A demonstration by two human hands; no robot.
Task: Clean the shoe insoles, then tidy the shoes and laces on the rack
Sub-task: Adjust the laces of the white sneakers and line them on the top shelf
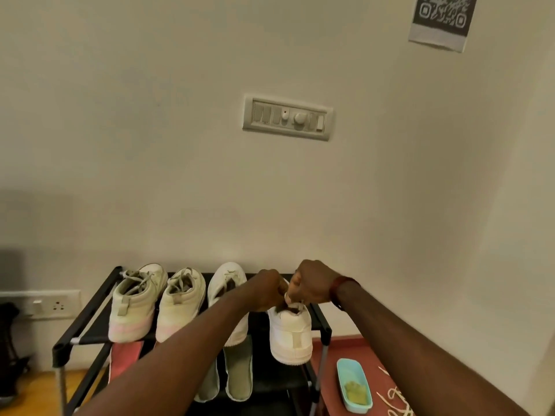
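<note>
Head view: both hands, left [268, 288] and right [312, 283], pinch lace [290, 299] on rightmost white sneaker [290, 331]; pull evenly, steady heel.

A home entryway or room corner: a black metal-framed shoe rack [90, 325] against a plain cream wall, with a white switch panel [287, 117] above it and white sneakers [136, 301] on its top shelf.

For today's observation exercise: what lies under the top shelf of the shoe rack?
Two grey-green insoles lie side by side on the lower shelf; the left forearm covers part of one and whatever lies further left.
</note>
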